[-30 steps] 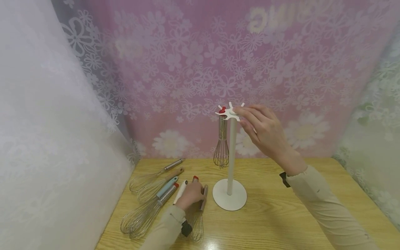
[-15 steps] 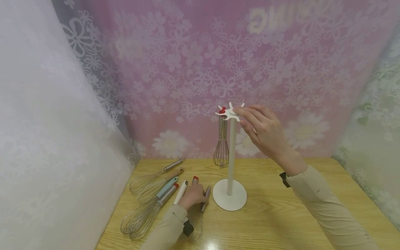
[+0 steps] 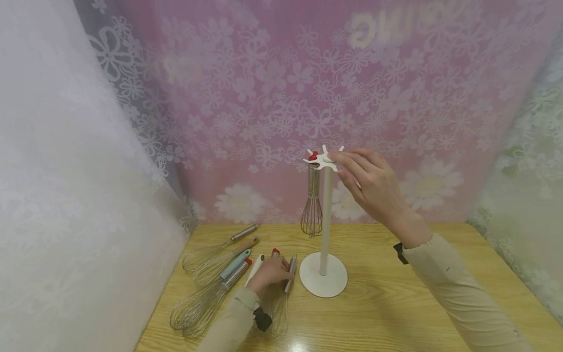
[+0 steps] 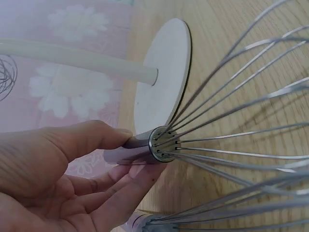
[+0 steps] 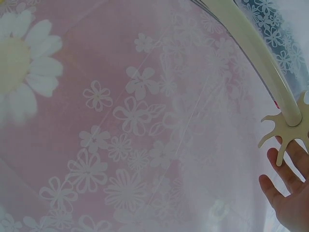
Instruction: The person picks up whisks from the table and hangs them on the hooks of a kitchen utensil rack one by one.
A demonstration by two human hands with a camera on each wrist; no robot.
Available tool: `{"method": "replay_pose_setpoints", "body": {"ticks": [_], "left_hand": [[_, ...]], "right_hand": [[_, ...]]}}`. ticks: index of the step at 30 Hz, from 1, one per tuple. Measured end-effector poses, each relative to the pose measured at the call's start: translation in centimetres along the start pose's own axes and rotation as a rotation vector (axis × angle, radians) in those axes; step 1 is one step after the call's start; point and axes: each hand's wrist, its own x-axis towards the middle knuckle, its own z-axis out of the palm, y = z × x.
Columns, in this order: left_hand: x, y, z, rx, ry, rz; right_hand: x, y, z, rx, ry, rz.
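Observation:
My left hand (image 3: 270, 274) pinches a metal-handled whisk (image 3: 290, 276) at the left of the stand. In the left wrist view, thumb and fingers hold its shiny handle (image 4: 130, 151) near the wires, which fan out close over the table. The white stand (image 3: 326, 220) has a round base and a hooked top. My right hand (image 3: 374, 183) rests its fairly straight fingers on that top; the right wrist view shows its spread fingers (image 5: 282, 171) against the hooks (image 5: 285, 126). A red-tipped whisk (image 3: 313, 181) hangs from a left hook.
Several whisks lie on the wooden table (image 3: 396, 293) at left, among them a blue-handled one (image 3: 235, 263), a wooden-handled one (image 3: 250, 242) and a white-handled one (image 3: 256, 269). Another red-tipped whisk (image 3: 275, 253) lies beside my left hand. Flowered curtains (image 3: 272, 98) stand behind and at the sides.
The pinched whisk's handle has tilted up and shifted slightly right in my left hand. The right hand, the stand and the hanging whisk stay in place.

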Motion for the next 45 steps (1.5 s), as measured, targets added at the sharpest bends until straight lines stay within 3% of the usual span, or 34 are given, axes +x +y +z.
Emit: {"method": "replay_pose_setpoints", "body": {"ticks": [9,12,18,25,32,45], "left_hand": [[0.4,-0.3,-0.4,-0.263,0.019,-0.003],[0.5,-0.4,-0.5,-0.307,0.048,0.014],[0.5,-0.6,-0.9,-0.347,0.133,0.078],[0.4,-0.5,-1.3,-0.509,0.200,0.166],[-0.4,0.5,-2.0,-0.529,0.268,0.249],[-0.6,1.4,-3.0,-0.621,0.317,0.305]], "right_hand": [[0.0,0.0,0.1,0.011,0.001,0.006],[-0.1,0.0,0.1,0.012,0.004,0.011],[-0.1,0.0,0.1,0.015,-0.001,0.012],[0.0,0.0,-0.1,0.013,-0.011,0.008],[0.0,-0.1,0.0,0.010,-0.010,0.007],[0.0,-0.1,0.0,0.012,-0.010,0.008]]}}
